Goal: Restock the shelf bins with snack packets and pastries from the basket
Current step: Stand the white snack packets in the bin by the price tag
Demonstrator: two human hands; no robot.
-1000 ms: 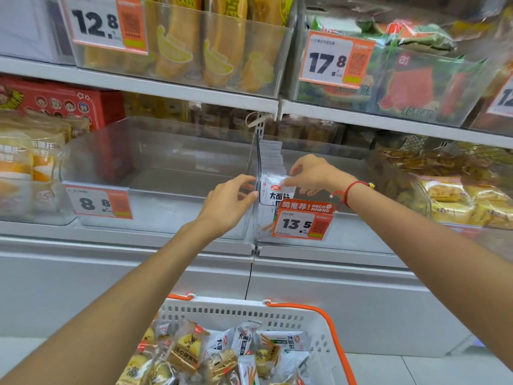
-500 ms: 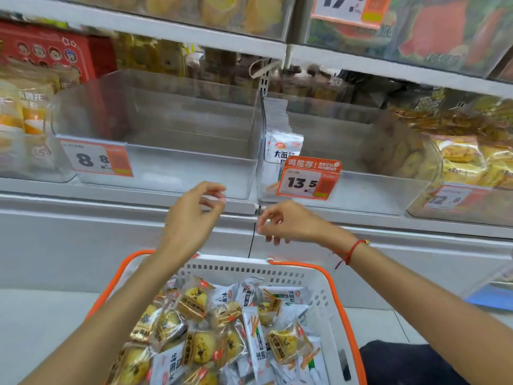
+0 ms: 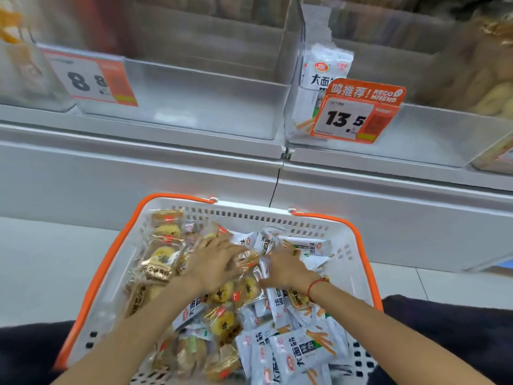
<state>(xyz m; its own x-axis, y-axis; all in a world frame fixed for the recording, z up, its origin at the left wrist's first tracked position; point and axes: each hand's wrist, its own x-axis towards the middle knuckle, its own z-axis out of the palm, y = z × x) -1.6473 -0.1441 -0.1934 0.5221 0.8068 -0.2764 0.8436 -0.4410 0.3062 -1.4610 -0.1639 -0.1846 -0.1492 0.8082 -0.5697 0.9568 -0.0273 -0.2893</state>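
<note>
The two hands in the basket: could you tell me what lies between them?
In the head view, a clear-wrapped pastry sits between the left hand and right hand.

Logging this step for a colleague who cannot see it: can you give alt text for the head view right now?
Both hands, left hand and right hand, reach into a white basket with orange handles, full of wrapped pastries and white snack packets. Above, the 13.5 bin holds a few white packets; the 8.8 bin looks empty.
</note>
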